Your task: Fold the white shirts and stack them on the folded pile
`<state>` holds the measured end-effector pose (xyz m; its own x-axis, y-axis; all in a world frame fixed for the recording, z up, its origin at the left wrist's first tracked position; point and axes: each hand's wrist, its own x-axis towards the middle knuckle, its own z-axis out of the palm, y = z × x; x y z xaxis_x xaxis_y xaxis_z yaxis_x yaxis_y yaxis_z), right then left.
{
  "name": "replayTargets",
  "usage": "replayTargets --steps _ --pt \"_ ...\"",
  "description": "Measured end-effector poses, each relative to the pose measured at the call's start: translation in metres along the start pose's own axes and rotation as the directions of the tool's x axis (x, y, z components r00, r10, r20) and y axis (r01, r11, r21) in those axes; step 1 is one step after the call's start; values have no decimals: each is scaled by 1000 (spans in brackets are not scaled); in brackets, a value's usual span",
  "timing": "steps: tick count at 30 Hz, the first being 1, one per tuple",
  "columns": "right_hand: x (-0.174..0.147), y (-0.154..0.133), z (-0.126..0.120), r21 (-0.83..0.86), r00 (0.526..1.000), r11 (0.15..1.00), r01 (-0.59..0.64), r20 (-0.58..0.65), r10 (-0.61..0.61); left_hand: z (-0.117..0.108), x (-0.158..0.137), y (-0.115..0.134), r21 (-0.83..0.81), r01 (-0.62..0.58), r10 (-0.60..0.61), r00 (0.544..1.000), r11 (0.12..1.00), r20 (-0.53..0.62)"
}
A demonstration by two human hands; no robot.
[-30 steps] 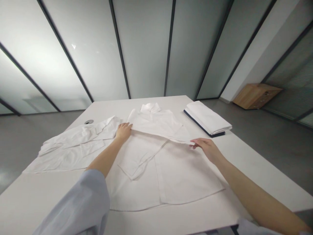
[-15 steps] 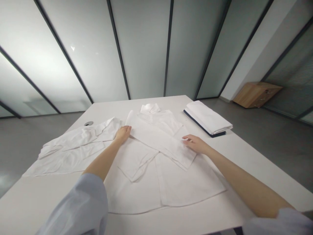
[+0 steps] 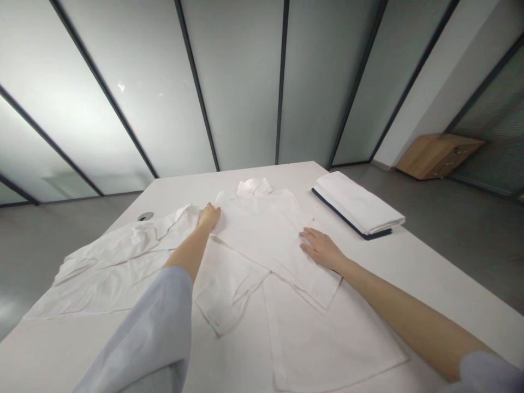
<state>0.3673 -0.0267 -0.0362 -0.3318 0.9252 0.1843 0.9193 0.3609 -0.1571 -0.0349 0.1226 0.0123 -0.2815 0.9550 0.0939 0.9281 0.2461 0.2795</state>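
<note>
A white shirt (image 3: 262,224) lies spread out in front of me, its collar (image 3: 254,188) at the far end. One sleeve (image 3: 303,278) runs slantwise across the body, over the other sleeve (image 3: 227,295). At the shirt's left upper edge, my left hand (image 3: 209,216) is closed with its fingertips on the fabric. My right hand (image 3: 321,248) rests palm down on the right side of the shirt, fingers stretched out and slightly apart. The nearest part of the hem runs to the bottom of the view.
To the left lies another white garment (image 3: 123,256), loosely spread and wrinkled. A folded white stack (image 3: 360,202) sits on a dark folded piece (image 3: 379,234) at the right. All rest on a white table (image 3: 184,185). A wooden cabinet (image 3: 429,155) stands beyond.
The shirt now appears nearer and lower in view. My right hand has come down flat onto the cloth with its fingers spread. My left hand stays at the left edge.
</note>
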Motion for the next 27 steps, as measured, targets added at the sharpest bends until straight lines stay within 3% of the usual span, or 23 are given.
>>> replayTargets --steps 4,12,18,21,24,27 --pt "-11 0 -2 -9 1000 1000 -10 1 10 0 12 5 -8 26 -26 998 1000 51" --pt "-15 -3 -9 27 1000 999 -20 21 20 -2 10 -3 37 50 -51 998 998 23" --pt "-12 -2 -20 73 999 997 -30 41 27 -11 -14 1 102 -128 142 980 986 -142" --pt "-3 -8 -30 70 997 996 -55 60 51 -11 -32 11 174 -239 244 970 955 -9" --pt "3 -26 -39 41 993 997 -71 99 67 -3 -52 20 221 -264 230 959 939 167" --pt "0 -48 -40 -19 990 996 -83 116 85 8 -67 21 247 -255 204 955 935 213"
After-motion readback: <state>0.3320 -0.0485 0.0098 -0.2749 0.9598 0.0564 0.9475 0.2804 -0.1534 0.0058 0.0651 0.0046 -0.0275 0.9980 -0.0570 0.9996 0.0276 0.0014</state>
